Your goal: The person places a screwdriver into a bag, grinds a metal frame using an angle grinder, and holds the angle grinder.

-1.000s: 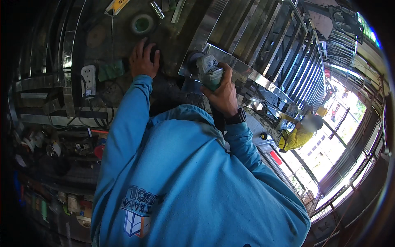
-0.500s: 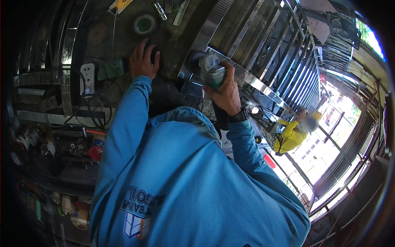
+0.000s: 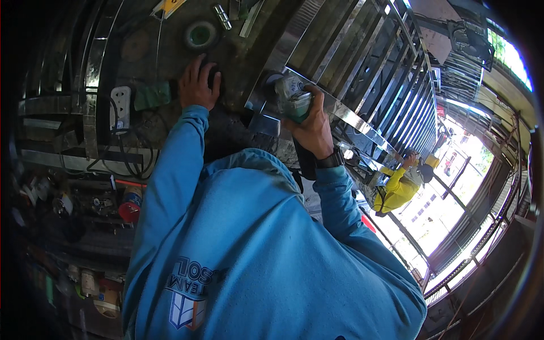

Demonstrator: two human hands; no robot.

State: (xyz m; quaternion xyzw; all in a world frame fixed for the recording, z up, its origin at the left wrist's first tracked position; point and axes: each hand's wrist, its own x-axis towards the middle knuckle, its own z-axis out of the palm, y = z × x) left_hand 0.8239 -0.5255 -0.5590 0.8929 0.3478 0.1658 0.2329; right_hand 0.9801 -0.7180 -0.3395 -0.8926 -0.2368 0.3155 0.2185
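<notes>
Across the dark surface (image 3: 175, 65), I see the left hand (image 3: 198, 88) resting loosely open, gripping nothing visible, unmoved since a second ago. Farther right, the right hand (image 3: 313, 127) wraps firmly around the grinder (image 3: 294, 93), barely shifted beside the metal frame (image 3: 352, 117); I judge work is staying at that spot.

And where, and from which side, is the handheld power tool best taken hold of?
Probably by its green body, from the right, as the right grip does: the body is narrow enough to span, and lies away from what looks like a disc on the left.
</notes>
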